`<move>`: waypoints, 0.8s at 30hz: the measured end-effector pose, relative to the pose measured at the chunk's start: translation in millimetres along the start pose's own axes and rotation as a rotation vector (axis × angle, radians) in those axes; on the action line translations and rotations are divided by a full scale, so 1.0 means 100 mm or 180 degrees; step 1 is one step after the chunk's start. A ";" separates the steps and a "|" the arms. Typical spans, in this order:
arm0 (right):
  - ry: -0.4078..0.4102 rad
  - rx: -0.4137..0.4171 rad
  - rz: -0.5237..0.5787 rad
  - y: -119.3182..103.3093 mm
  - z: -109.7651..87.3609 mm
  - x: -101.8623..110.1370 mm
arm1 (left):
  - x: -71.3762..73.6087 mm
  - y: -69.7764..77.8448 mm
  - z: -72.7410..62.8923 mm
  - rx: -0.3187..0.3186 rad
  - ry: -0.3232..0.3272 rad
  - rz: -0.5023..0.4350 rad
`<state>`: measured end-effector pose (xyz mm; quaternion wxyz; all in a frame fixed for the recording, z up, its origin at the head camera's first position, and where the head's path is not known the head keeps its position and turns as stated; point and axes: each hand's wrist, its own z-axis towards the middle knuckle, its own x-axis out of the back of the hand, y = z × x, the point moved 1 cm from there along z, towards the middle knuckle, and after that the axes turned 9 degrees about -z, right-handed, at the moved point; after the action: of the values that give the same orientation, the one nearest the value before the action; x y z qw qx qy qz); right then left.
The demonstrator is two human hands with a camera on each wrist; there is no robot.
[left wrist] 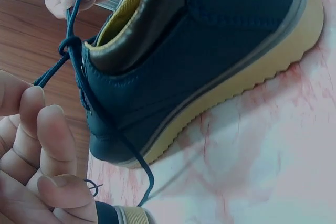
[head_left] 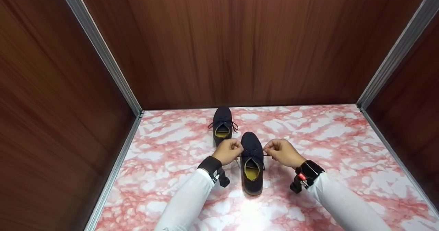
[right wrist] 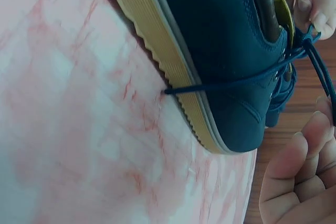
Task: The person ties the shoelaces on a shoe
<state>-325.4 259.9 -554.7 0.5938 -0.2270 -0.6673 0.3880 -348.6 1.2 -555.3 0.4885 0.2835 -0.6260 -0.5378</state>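
- Head view: a dark blue shoe point(head_left: 252, 162) stands on the pink-marbled desk point(head_left: 343, 145), toe pointing away from the person, yellow lining showing in its opening.
- The left hand point(head_left: 227, 151) sits just left of that shoe, fingers curled, pinching one end of the lace point(head_left: 265, 154).
- The right hand point(head_left: 282, 152) sits just right of the shoe, fingers curled, pinching the other end of the lace.
- Both hands are level with the laced part of the shoe, one on each side, with the lace drawn out between them.
- A second shoe point(head_left: 222, 125) of the same kind stands farther back and a little to the left, near the wooden wall point(head_left: 240, 42); its lace is tied in a bow.
- Left wrist view: the lace point(left wrist: 73, 51) shows a single crossed knot above the shoe's point(left wrist: 210, 61) tongue; the strands run from it to each hand's fingers point(left wrist: 52, 129).
- Right wrist view: one strand of lace point(right wrist: 231, 83) lies across the shoe's point(right wrist: 220, 51) side, down to its tan ridged sole.
- White sleeves and dark wrist bands cover both forearms.
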 end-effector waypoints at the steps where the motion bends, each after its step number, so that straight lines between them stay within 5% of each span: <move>1: 0.0008 0.0007 -0.0027 0.00 0.00 0.01 | 0.01 -0.01 0.00 -0.0007 -0.0017 0.0018; 13: -0.0230 0.0277 0.0099 0.02 0.01 0.00 | -0.01 -0.09 0.00 0.0038 0.0190 0.0302; 19: -0.0361 0.0472 0.0080 0.01 -0.01 0.02 | -0.07 -0.01 0.07 0.0090 0.0019 0.0353; 24: -0.0322 0.0643 -0.0106 0.02 -0.02 0.04 | -0.08 0.08 0.12 -0.0038 -0.0095 0.0803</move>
<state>-324.5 264.2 -554.0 0.5856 -0.1349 -0.6576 0.4544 -355.5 15.0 -548.9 0.5445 0.1916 -0.6607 -0.4799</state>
